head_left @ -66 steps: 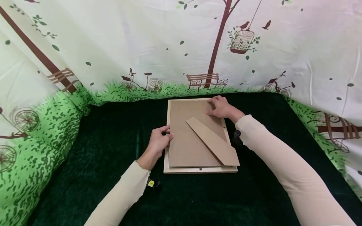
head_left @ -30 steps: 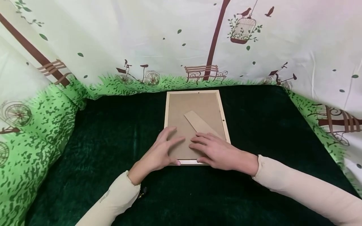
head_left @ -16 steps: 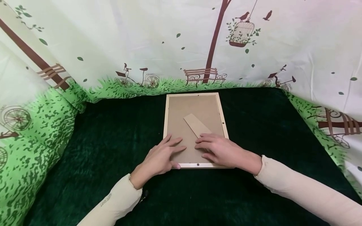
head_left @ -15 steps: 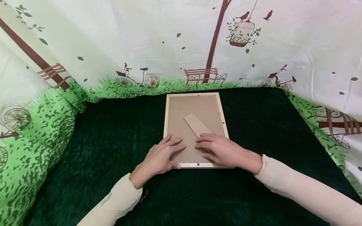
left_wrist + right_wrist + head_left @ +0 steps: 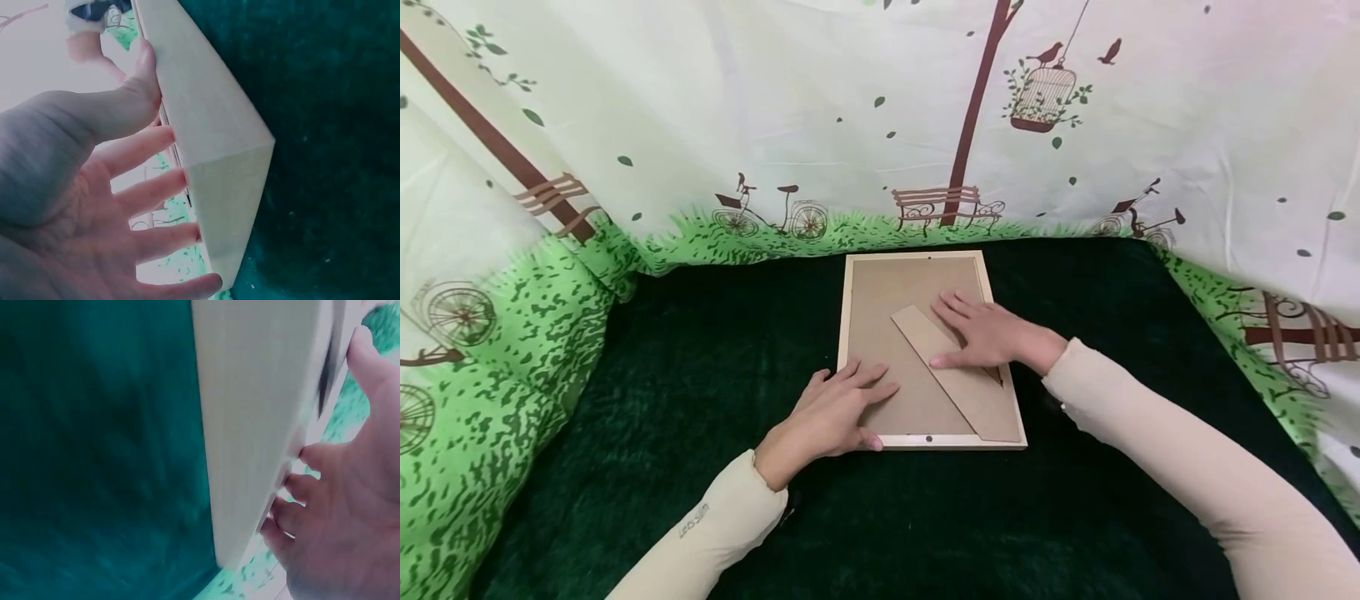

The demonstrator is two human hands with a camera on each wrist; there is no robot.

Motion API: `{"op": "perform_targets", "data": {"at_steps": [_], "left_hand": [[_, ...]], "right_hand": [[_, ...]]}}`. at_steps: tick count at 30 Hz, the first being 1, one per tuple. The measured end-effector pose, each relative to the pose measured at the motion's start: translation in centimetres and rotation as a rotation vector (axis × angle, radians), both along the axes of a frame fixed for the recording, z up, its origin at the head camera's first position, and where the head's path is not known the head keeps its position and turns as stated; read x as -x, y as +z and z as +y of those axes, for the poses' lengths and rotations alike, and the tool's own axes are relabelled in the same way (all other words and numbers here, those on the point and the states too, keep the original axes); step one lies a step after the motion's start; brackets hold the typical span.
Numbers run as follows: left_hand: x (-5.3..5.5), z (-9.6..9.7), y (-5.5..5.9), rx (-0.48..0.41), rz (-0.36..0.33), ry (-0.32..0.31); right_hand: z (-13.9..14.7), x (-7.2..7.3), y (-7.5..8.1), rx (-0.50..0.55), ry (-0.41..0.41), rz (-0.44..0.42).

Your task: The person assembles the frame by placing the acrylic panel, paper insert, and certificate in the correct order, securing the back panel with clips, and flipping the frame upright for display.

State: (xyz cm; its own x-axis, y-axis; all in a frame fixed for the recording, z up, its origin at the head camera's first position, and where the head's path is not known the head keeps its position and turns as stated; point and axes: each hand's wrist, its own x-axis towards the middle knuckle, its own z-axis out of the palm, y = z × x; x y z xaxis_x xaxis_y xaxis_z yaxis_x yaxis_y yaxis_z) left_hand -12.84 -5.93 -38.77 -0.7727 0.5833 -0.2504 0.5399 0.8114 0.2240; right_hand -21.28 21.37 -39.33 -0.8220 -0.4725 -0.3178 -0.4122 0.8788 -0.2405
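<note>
A light wooden picture frame (image 5: 846, 308) lies face down, its brown backing board (image 5: 876, 287) set within the rim. Across the board slants a tan stand leg (image 5: 977, 400), its wide end at the lower right corner. My left hand (image 5: 827, 417) rests with spread fingers over the lower left corner; the left wrist view shows its thumb and fingertips along the top edge of the frame's side (image 5: 219, 125). My right hand (image 5: 992, 333), fingers extended, lies over the right part of the board, its thumb on the leg. In the right wrist view, the fingertips meet the frame's upper edge (image 5: 256, 394).
Dark green velvety cloth (image 5: 715, 358) covers the table under the frame. Behind and along both sides hangs a pale curtain (image 5: 790, 92) printed with trees, benches, bicycles and grass. The frame's far end lies near the curtain's bottom edge.
The backing board now sits inside the rim; earlier its lower end overlapped it. My right hand moved from the lower right corner up along the right side, uncovering the leg. My left hand stayed.
</note>
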Motion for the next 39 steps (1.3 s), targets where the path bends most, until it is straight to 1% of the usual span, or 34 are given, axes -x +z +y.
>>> {"op": "perform_targets", "data": {"at_steps": [1, 3, 4, 6, 7, 9, 12, 15, 17, 19, 21, 22, 24, 25, 27, 28, 30, 34, 37, 39], "left_hand": [[0.1, 0.0, 0.1, 0.003, 0.009, -0.003], [0.2, 0.2, 0.2, 0.011, 0.033, -0.009], [0.3, 0.3, 0.2, 0.015, 0.048, -0.012], [0.5, 0.4, 0.4, 0.029, 0.079, -0.016], [0.6, 0.5, 0.4, 0.038, 0.092, -0.018], [0.7, 0.4, 0.5, 0.045, 0.096, -0.019], [0.8, 0.2, 0.4, 0.041, 0.052, -0.020], [0.9, -0.1, 0.2, 0.021, 0.000, -0.021], [1.0, -0.3, 0.1, 0.010, -0.010, -0.022], [1.1, -0.3, 0.1, 0.000, -0.006, -0.022], [1.1, -0.2, 0.1, -0.005, 0.001, -0.017], [1.1, -0.2, 0.1, -0.006, 0.003, -0.012], [1.1, -0.1, 0.2, -0.009, 0.004, -0.002], [1.1, -0.2, 0.2, -0.010, 0.004, 0.004], [1.1, -0.3, 0.2, -0.009, 0.005, 0.011], [1.1, -0.3, 0.2, -0.009, 0.008, 0.013], [1.2, -0.3, 0.3, -0.009, 0.014, 0.014], [1.3, -0.4, 0.2, -0.014, 0.018, 0.016], [1.3, -0.4, 0.1, -0.019, 0.017, 0.018], [1.3, -0.3, 0.1, -0.019, 0.018, 0.015]], "right_hand": [[0.0, 0.6, 0.1, -0.013, -0.016, -0.005], [0.0, 1.3, 0.4, -0.030, -0.029, -0.010], [-0.1, 1.5, 0.5, -0.032, -0.024, -0.015], [-0.6, 1.2, 0.6, -0.036, 0.003, -0.021], [-0.9, 0.9, 0.6, -0.027, 0.013, -0.014], [-1.5, 0.0, 0.5, -0.006, 0.033, 0.021], [-1.9, -2.0, -0.1, 0.002, 0.022, 0.098], [-1.2, -4.0, -0.2, 0.031, -0.012, 0.141], [-0.1, -4.8, -0.1, 0.080, -0.068, 0.161], [1.2, -5.1, 0.2, 0.135, -0.164, 0.167], [2.5, -5.0, 0.3, 0.190, -0.274, 0.160], [3.0, -5.0, 0.3, 0.206, -0.331, 0.138], [3.7, -5.0, 0.2, 0.223, -0.406, 0.074], [3.9, -4.9, 0.1, 0.227, -0.420, 0.045], [4.0, -4.9, -0.2, 0.234, -0.426, 0.003], [4.0, -4.8, -0.4, 0.243, -0.422, -0.004], [3.9, -4.4, -0.7, 0.268, -0.416, 0.002], [4.2, -3.2, -1.3, 0.339, -0.404, 0.038], [4.5, -2.7, -1.7, 0.409, -0.420, 0.034], [4.5, -2.6, -1.9, 0.449, -0.433, 0.025]]}}
